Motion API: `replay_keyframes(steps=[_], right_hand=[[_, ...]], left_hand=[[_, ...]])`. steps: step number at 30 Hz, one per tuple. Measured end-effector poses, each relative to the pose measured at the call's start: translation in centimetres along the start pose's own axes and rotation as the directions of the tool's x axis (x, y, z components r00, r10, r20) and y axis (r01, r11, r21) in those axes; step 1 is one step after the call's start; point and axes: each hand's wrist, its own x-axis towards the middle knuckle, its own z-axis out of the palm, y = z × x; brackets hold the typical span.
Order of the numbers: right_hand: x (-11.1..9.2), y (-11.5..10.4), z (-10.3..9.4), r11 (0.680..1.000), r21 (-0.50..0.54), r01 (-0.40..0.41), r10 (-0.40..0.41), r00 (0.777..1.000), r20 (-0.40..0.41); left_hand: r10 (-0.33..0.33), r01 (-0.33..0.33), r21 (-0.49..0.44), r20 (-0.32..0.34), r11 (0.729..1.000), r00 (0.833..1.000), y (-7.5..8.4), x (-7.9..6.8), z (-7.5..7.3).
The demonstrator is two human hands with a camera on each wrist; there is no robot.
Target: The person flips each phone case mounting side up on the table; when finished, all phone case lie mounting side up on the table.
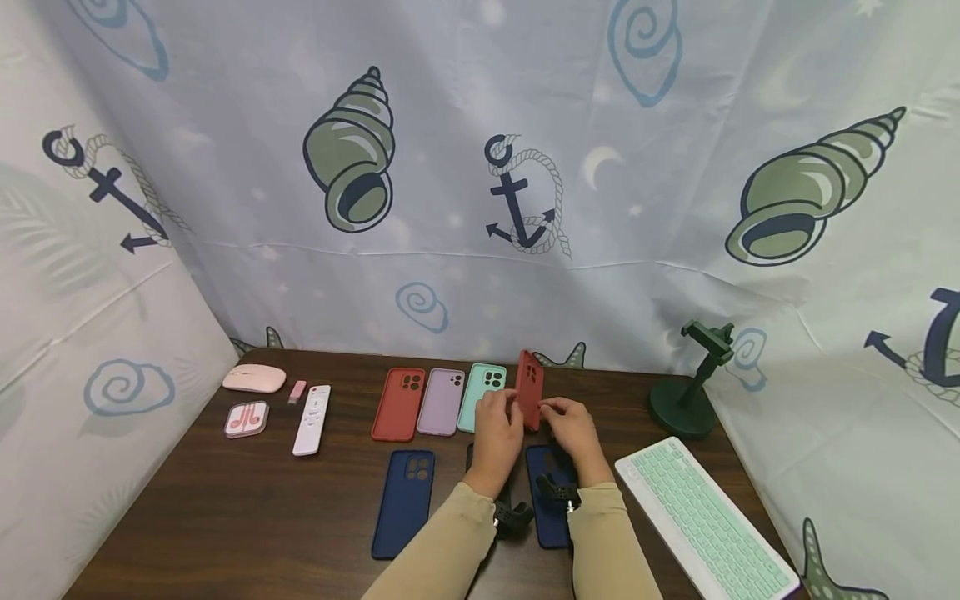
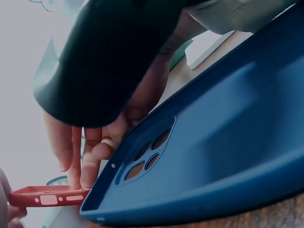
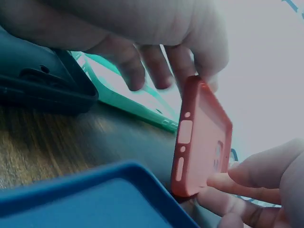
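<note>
Both hands hold a red phone case (image 1: 529,387) by its edges, raised on its side and tilted behind the row of cases. My left hand (image 1: 497,433) grips the left edge, while the thumb and fingers of my right hand (image 1: 576,429) pinch the right edge. In the right wrist view, the port cutouts of the red phone case (image 3: 183,142) face the camera. Under the right wrist lies a navy phone case (image 1: 551,508), partly covered by the wrist camera and sleeve. A dark phone case (image 3: 47,80) sits beneath the left wrist, mostly hidden in the head view.
Left of the hands lie red (image 1: 397,405), lilac (image 1: 441,403) and mint (image 1: 480,392) phone cases, with a navy case (image 1: 402,504) nearer. A mouse (image 1: 254,378), earphone box (image 1: 246,419), USB stick (image 1: 297,392) and remote (image 1: 312,421) are far left. A green stand (image 1: 684,404) and keyboard (image 1: 705,512) stand right.
</note>
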Motion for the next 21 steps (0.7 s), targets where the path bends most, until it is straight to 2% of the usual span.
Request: replay_keyframes(steps=[3,6,9,12,16,19,21], right_hand=[[0.0,0.1,-0.2,1.000,-0.015,-0.004,0.004,0.999,-0.043],[0.1,0.3,-0.2,0.999,-0.029,-0.017,0.014,0.997,-0.079],[0.0,0.4,0.0,0.999,-0.014,-0.028,0.027,0.996,-0.082],[0.1,0.3,0.1,0.999,0.005,-0.033,0.033,0.997,-0.067],[0.4,0.0,-0.1,1.000,0.001,-0.021,0.021,0.998,-0.059],[0.5,-0.3,-0.4,1.000,-0.005,0.002,-0.002,0.998,-0.070],[0.2,-0.8,-0.9,1.000,0.004,0.023,-0.023,0.996,-0.083]], left_hand=[[-0.006,0.009,0.167,-0.021,0.986,1.000,-0.1,-0.1,0.1],[-0.032,0.028,0.319,0.006,0.947,0.999,-0.2,-0.4,0.0],[-0.065,0.040,0.388,0.051,0.921,0.997,-0.3,-0.7,-0.1],[-0.086,0.055,0.383,0.065,0.922,0.994,-0.6,-0.7,0.0],[-0.090,0.069,0.319,0.052,0.945,0.995,-0.8,-0.3,0.2],[-0.039,0.029,0.240,0.035,0.970,0.999,-0.3,0.2,-0.2],[0.017,-0.026,0.169,0.054,0.985,0.998,0.4,0.5,-0.9]])
